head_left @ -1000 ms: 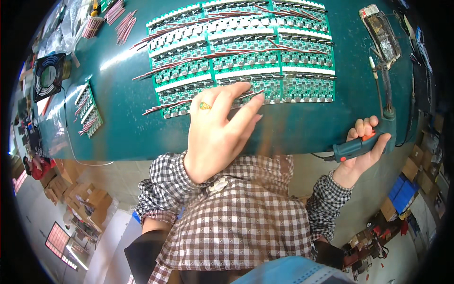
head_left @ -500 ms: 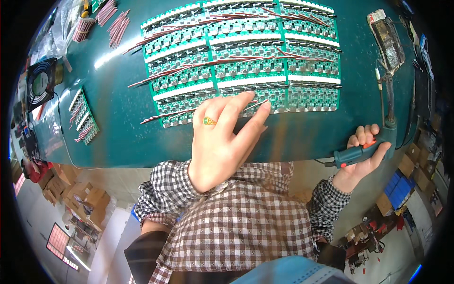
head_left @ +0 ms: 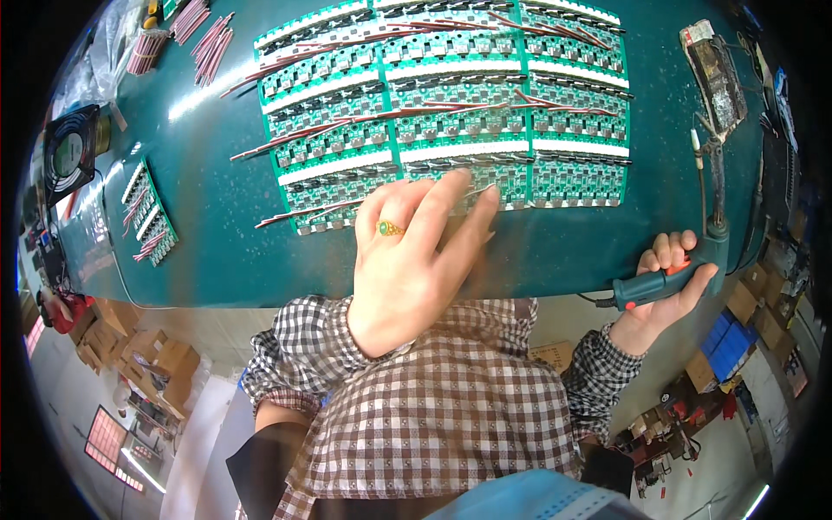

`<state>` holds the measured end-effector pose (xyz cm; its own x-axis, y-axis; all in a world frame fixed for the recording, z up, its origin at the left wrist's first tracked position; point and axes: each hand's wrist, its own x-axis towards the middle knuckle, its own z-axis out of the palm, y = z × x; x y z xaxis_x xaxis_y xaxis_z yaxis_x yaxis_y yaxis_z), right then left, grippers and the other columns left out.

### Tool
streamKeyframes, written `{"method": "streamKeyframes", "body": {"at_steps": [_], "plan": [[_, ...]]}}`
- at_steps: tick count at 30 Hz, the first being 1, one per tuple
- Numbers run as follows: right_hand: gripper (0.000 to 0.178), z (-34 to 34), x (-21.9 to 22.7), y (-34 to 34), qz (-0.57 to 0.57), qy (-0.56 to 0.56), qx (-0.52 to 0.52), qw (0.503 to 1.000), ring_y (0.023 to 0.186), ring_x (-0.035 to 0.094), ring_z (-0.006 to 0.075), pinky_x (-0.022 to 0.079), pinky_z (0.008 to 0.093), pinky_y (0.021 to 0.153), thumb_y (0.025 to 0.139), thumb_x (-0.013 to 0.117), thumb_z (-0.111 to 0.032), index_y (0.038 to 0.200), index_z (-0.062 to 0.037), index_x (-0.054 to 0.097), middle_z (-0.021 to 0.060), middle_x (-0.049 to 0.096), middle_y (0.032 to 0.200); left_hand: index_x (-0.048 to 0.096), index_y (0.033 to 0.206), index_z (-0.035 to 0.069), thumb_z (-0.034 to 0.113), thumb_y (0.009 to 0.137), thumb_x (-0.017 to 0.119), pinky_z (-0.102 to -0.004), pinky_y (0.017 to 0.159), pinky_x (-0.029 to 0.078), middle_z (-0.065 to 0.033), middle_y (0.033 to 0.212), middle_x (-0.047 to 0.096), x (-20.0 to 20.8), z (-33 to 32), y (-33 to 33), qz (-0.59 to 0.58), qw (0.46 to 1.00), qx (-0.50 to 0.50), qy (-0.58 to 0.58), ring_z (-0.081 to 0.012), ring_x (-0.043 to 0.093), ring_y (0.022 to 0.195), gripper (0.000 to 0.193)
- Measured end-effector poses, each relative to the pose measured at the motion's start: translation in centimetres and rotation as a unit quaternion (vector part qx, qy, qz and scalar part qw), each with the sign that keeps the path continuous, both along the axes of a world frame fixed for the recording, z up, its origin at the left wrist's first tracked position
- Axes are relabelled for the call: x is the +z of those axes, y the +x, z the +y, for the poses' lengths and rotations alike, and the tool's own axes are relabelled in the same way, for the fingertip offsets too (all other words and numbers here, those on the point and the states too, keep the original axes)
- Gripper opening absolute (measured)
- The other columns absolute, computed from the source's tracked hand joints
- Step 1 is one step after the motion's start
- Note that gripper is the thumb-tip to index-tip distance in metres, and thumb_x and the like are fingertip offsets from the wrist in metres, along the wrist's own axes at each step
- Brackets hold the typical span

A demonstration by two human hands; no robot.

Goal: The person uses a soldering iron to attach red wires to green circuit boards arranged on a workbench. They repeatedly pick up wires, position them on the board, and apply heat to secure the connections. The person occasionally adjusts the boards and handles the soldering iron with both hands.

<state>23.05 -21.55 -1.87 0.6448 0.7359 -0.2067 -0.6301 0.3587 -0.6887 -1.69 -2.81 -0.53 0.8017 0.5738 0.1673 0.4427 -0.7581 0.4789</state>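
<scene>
Rows of green circuit boards point(head_left: 459, 126) with white connector strips lie across the table, red-and-black wires point(head_left: 390, 114) draped over them. My left hand point(head_left: 407, 260), with a ring on one finger, rests on the nearest row. Its fingers are stretched out and apart, fingertips beside a thin wire point(head_left: 477, 191); whether they press on it I cannot tell. My right hand point(head_left: 667, 277) is closed round the green handle of a soldering gun point(head_left: 631, 292) with an orange trigger. The gun's barrel point(head_left: 716, 186) points away, towards a dirty metal tray point(head_left: 715, 82).
At the left, a smaller board group point(head_left: 150, 212) lies near a black fan point(head_left: 71, 153). Wire bundles point(head_left: 211, 49) and clear plastic bags point(head_left: 104, 61) are at the far left. Cardboard boxes point(head_left: 160, 360) stand on the floor below the green table point(head_left: 225, 260).
My left hand has shifted slightly, its fingertips staying by the wire on the near row. My right hand keeps its grip on the soldering gun. The whole view has moved a little.
</scene>
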Motion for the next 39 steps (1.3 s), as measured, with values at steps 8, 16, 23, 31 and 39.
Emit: {"method": "streamKeyframes", "body": {"at_steps": [8,16,23,31,39], "plan": [[0.049,0.0,-0.1,-0.1,-0.008,-0.004,-0.005,1.0,0.078,0.046,0.0157,0.048,0.0301,0.067,0.093,0.052,-0.046,0.11,-0.0004,0.045,0.0033,0.045,0.082,0.064,0.113,0.015,0.009,0.068,0.074,-0.0404,0.086,0.039,-0.005,0.116,0.054,0.6,0.0,0.3,0.021,1.0,0.008,-0.014,-0.0243,0.051,0.099,0.046],[0.048,0.1,0.0,-0.1,-0.008,-0.007,-0.01,1.0,0.077,0.046,0.0156,0.048,0.0294,0.067,0.093,0.053,-0.045,0.109,0.0,0.046,0.0034,0.045,0.081,0.063,0.114,0.017,0.011,0.068,0.073,-0.0404,0.088,0.037,-0.004,0.118,0.053,0.0,-0.5,0.2,0.036,0.999,0.007,0.036,-0.0233,0.052,0.1,0.047],[0.048,-0.1,-0.2,0.0,-0.006,0.006,-0.004,1.0,0.077,0.046,0.0155,0.049,0.0298,0.067,0.092,0.053,-0.045,0.108,-0.0002,0.047,0.0035,0.046,0.082,0.065,0.107,0.01,0.006,0.07,0.073,-0.0415,0.082,0.042,-0.0054,0.109,0.059,0.5,0.0,-0.4,-0.04,0.999,0.002,-0.012,-0.0239,0.056,0.094,0.039],[0.048,-0.2,-0.3,0.1,-0.003,-0.002,-0.006,1.0,0.077,0.048,0.0155,0.049,0.03,0.066,0.092,0.053,-0.046,0.108,-0.0011,0.047,0.0037,0.049,0.083,0.058,0.084,0.01,0.004,0.074,0.066,-0.0371,0.067,0.038,-0.0054,0.082,0.052,0.5,2.0,0.8,-0.066,0.993,0.065,-0.078,-0.0255,0.051,0.075,0.014],[0.041,0.1,0.1,-0.2,-0.018,-0.017,-0.019,1.0,0.075,0.047,0.0147,0.048,0.028,0.066,0.093,0.054,-0.041,0.105,-0.0025,0.045,0.003,0.046,0.078,0.06,0.096,0.003,0.008,0.073,0.071,-0.0385,0.083,0.045,-0.0133,0.101,0.06,6.1,8.9,0.5,-0.039,0.999,0.009,-0.026,-0.0315,0.059,0.096,0.026]]}}
